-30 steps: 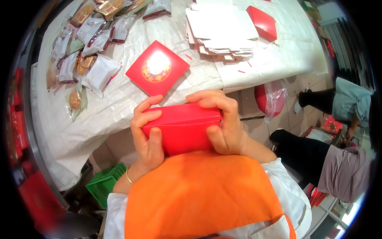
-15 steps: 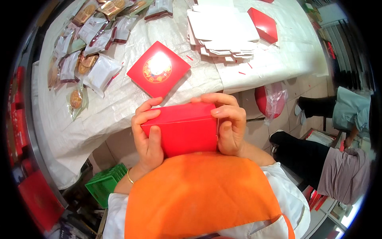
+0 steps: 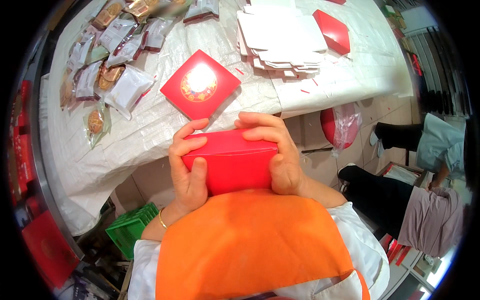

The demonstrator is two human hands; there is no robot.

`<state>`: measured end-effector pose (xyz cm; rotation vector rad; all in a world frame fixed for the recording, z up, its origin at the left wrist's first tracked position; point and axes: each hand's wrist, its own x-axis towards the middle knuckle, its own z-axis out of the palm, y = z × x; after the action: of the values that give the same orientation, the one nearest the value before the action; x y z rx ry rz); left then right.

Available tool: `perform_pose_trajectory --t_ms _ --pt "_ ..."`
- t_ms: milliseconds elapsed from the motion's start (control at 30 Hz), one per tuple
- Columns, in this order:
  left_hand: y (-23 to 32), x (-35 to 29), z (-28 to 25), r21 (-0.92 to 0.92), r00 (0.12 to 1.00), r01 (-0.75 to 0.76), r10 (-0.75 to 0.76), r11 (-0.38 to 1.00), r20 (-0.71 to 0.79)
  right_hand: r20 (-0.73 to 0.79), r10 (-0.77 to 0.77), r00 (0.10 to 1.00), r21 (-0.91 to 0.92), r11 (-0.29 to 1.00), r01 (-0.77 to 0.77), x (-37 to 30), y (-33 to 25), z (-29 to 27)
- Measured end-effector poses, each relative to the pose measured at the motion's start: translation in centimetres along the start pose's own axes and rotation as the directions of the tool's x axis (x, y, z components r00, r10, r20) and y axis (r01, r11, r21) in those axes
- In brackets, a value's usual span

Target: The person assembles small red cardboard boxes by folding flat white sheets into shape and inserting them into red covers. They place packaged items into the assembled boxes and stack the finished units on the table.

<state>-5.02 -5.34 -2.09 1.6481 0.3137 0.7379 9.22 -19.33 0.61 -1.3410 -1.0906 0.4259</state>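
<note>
The red box (image 3: 232, 172) was held on the near side of the patterned box (image 3: 200, 87). The left hand (image 3: 187, 167) gripped the red box's left end, fingers over the top, thumb on the near face; the right hand (image 3: 285, 162) gripped the opposite end. The red box looked light, stiff yet easily dented, and slick, so both ends seemed the best hold. Half a second earlier, the right index finger sat at the top corner; now it reached across the top. Wrapped snacks (image 3: 129, 91) lay left of the patterned box

We looked down by fisheye from head height, close above the held red box (image 3: 237, 170), white-covered table (image 3: 257, 95) beyond.
</note>
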Motion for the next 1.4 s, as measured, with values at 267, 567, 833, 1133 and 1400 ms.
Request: perform_pose_trajectory --t_ms 267,567,833,1133,1400 --pt "-0.3 -0.5 -0.1 -0.020 0.991 0.108 -0.109 0.994 -0.080 0.152 0.154 0.976 -0.148 0.980 -0.131 -0.2 -0.7 -0.8" --pt "-0.7 5.7 0.1 -0.042 0.983 0.015 -0.022 0.999 -0.182 0.086 0.311 0.947 -0.063 0.950 -0.306 1.6 1.5 -1.6" --pt "0.1 13.5 1.6 -0.066 0.960 -0.115 0.094 0.991 -0.265 -0.350 0.467 0.812 0.403 0.857 -0.320 15.6 7.3 -17.5" --pt "-4.8 13.4 0.7 -0.039 0.939 0.177 -0.181 0.983 -0.292 -0.685 0.361 0.633 0.296 0.932 -0.211 29.8 21.7 -40.0" --pt "-5.4 16.1 2.3 0.143 0.949 0.163 -0.116 0.976 -0.293 -0.822 0.281 0.496 -0.052 0.830 -0.556 34.6 24.2 -45.6"
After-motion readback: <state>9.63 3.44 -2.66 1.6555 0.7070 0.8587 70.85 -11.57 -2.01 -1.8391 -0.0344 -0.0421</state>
